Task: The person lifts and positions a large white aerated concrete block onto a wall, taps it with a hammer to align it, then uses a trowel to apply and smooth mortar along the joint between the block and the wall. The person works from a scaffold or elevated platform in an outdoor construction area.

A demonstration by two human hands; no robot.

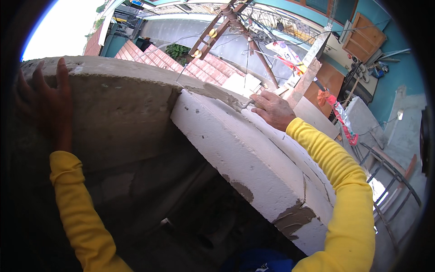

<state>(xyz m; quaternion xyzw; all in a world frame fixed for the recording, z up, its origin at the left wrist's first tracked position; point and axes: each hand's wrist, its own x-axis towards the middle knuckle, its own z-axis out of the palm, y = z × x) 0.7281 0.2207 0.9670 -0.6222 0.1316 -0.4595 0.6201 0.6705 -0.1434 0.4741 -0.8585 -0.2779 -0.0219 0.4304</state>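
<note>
At the far left my left hand [50, 102] rests on the edge of the grey concrete wall [122, 97], fingers spread over its top. My right hand [273, 109] is closed around a trowel [246, 104], whose bent metal shank shows at the fingertips; the handle is hidden in the hand. The trowel lies by wet grey mortar [222, 94] along the far side of a white lightweight block wall [235, 136]. More mortar patches [295, 219] mark the near end of the blocks. A thin wire or rod [182, 75] stands where concrete and blocks meet.
Beyond the wall lie red roof tiles [213, 68] and a rusty brown metal frame [230, 16] with cables. On the right are torn plastic packaging [342, 120], a wooden panel [364, 35] and a metal ladder-like frame [396, 181]. A dark drop opens below the wall.
</note>
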